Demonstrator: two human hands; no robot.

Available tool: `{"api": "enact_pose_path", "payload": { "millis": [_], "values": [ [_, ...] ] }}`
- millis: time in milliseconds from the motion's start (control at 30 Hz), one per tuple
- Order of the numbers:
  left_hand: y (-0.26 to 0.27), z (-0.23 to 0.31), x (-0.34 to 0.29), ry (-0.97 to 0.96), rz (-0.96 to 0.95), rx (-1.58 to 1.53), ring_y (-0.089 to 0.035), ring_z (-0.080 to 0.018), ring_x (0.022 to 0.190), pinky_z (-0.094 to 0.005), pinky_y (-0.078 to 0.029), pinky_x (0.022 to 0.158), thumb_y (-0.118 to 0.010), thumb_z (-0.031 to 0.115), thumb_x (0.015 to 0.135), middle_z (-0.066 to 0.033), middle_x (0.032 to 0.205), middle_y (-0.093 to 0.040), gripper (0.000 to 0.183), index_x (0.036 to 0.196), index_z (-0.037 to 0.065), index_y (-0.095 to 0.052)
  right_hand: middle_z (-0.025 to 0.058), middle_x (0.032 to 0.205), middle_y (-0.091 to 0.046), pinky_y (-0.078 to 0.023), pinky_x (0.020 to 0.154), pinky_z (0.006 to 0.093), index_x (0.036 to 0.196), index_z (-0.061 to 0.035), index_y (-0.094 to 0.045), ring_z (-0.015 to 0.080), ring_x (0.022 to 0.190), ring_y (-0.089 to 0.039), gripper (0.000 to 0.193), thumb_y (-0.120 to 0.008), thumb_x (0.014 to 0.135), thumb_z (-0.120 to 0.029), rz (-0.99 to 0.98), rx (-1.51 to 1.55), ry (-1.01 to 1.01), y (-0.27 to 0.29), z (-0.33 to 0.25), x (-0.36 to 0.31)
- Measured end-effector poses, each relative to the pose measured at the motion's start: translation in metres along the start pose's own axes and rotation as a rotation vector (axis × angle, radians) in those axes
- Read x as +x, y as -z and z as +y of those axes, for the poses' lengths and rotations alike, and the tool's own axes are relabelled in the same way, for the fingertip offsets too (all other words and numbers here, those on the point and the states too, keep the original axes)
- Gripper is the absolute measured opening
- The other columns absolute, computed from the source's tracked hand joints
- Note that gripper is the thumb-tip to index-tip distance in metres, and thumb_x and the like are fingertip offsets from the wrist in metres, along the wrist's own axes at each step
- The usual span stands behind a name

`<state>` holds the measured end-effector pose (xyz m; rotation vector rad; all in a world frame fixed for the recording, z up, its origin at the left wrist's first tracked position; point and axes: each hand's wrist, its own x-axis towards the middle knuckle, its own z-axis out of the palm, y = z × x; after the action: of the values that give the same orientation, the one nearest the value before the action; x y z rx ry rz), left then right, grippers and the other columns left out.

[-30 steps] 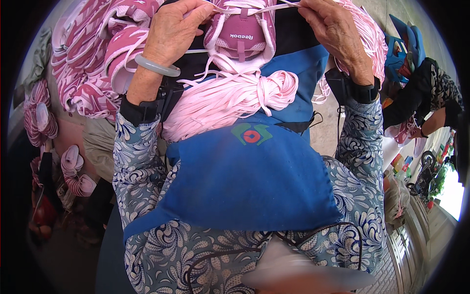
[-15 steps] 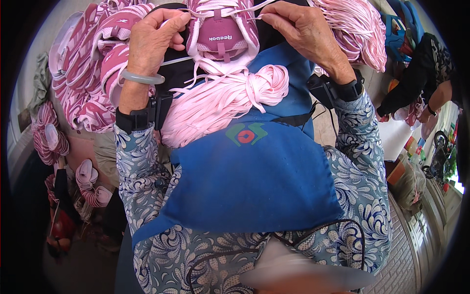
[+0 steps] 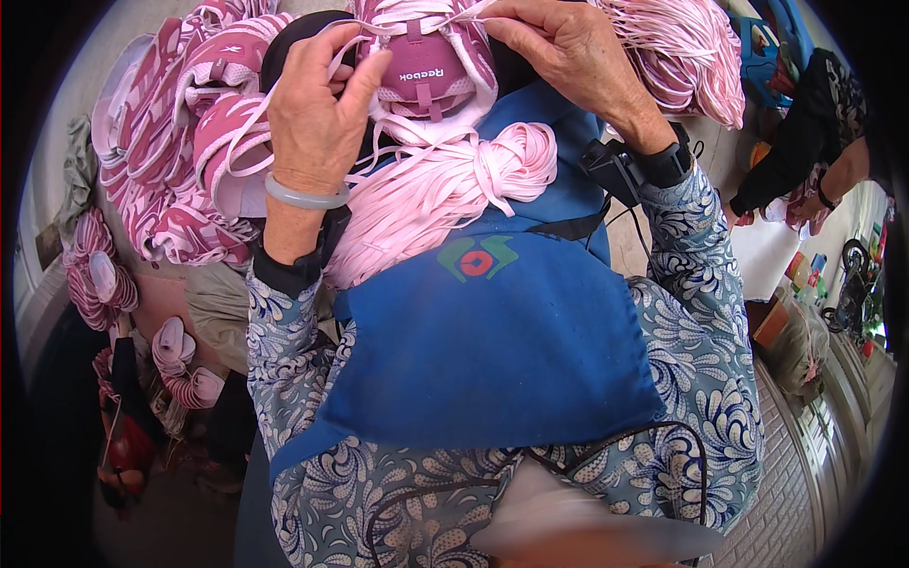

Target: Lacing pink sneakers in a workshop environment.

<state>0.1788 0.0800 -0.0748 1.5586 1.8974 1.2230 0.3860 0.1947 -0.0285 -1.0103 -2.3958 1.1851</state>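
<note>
Obstacles — laced shoe point(image 3: 421, 83) ahead; shoe pile point(image 3: 142, 142) at left; lace hank point(image 3: 407, 216) before blue apron point(image 3: 492, 360). Free — air above apron.

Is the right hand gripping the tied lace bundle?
No: the right hand pinches a single lace beside the shoe, while the tied lace bundle lies apart from that hand.

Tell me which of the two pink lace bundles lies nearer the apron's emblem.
The middle bundle, just below the pink shoe, bound around near its right end. The other bundle sits at upper right, farther from the emblem.
</note>
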Motion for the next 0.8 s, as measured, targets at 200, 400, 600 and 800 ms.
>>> {"api": "enact_pose_path", "payload": {
  "millis": [200,400,600,800],
  "values": [
    [-0.003,-0.004,0.002,-0.269,0.066,0.333,-0.062,-0.0282,0.080,-0.0335,-0.051,0.068,-0.060,0.006,0.082,-0.0134,0.092,-0.061,0.020,0.102,0.002,-0.060,0.0168,0.079,-0.065,-0.047,0.059,0.0299,0.096,0.0008,-0.064,0.0234,0.067,-0.063,0.021,-0.054,0.089,-0.016,0.027,-0.006,0.101,-0.004,0.007,0.004],
    [-0.003,-0.001,0.005,-0.313,0.045,0.302,-0.062,-0.0304,0.078,-0.0342,-0.051,0.067,-0.057,0.001,0.081,-0.0136,0.089,-0.061,0.021,0.102,0.003,-0.058,0.0192,0.070,-0.057,-0.044,0.055,0.0331,0.087,0.0029,-0.060,0.0253,0.061,-0.059,0.018,-0.051,0.088,-0.012,-0.019,-0.026,0.076,-0.004,0.003,0.008],
    [-0.002,0.003,0.010,-0.370,-0.101,0.481,-0.062,-0.0303,0.075,-0.0350,-0.051,0.064,-0.057,0.000,0.081,-0.0114,0.088,-0.060,0.021,0.101,0.006,-0.055,0.0211,0.068,-0.055,-0.043,0.054,0.0369,0.081,0.0027,-0.059,0.0324,0.059,-0.057,0.019,-0.051,0.086,-0.014,-0.011,-0.058,0.124,-0.007,0.009,0.013],
    [0.000,0.012,0.024,-0.403,-0.211,0.677,-0.059,-0.0281,0.075,-0.0362,-0.050,0.064,-0.059,0.004,0.082,-0.0089,0.089,-0.056,0.016,0.097,0.010,-0.056,0.0206,0.065,-0.054,-0.043,0.055,0.0425,0.077,0.0005,-0.057,0.0366,0.062,-0.057,0.019,-0.051,0.085,-0.016,0.089,-0.127,0.277,-0.032,0.020,0.021]
  ]
}}
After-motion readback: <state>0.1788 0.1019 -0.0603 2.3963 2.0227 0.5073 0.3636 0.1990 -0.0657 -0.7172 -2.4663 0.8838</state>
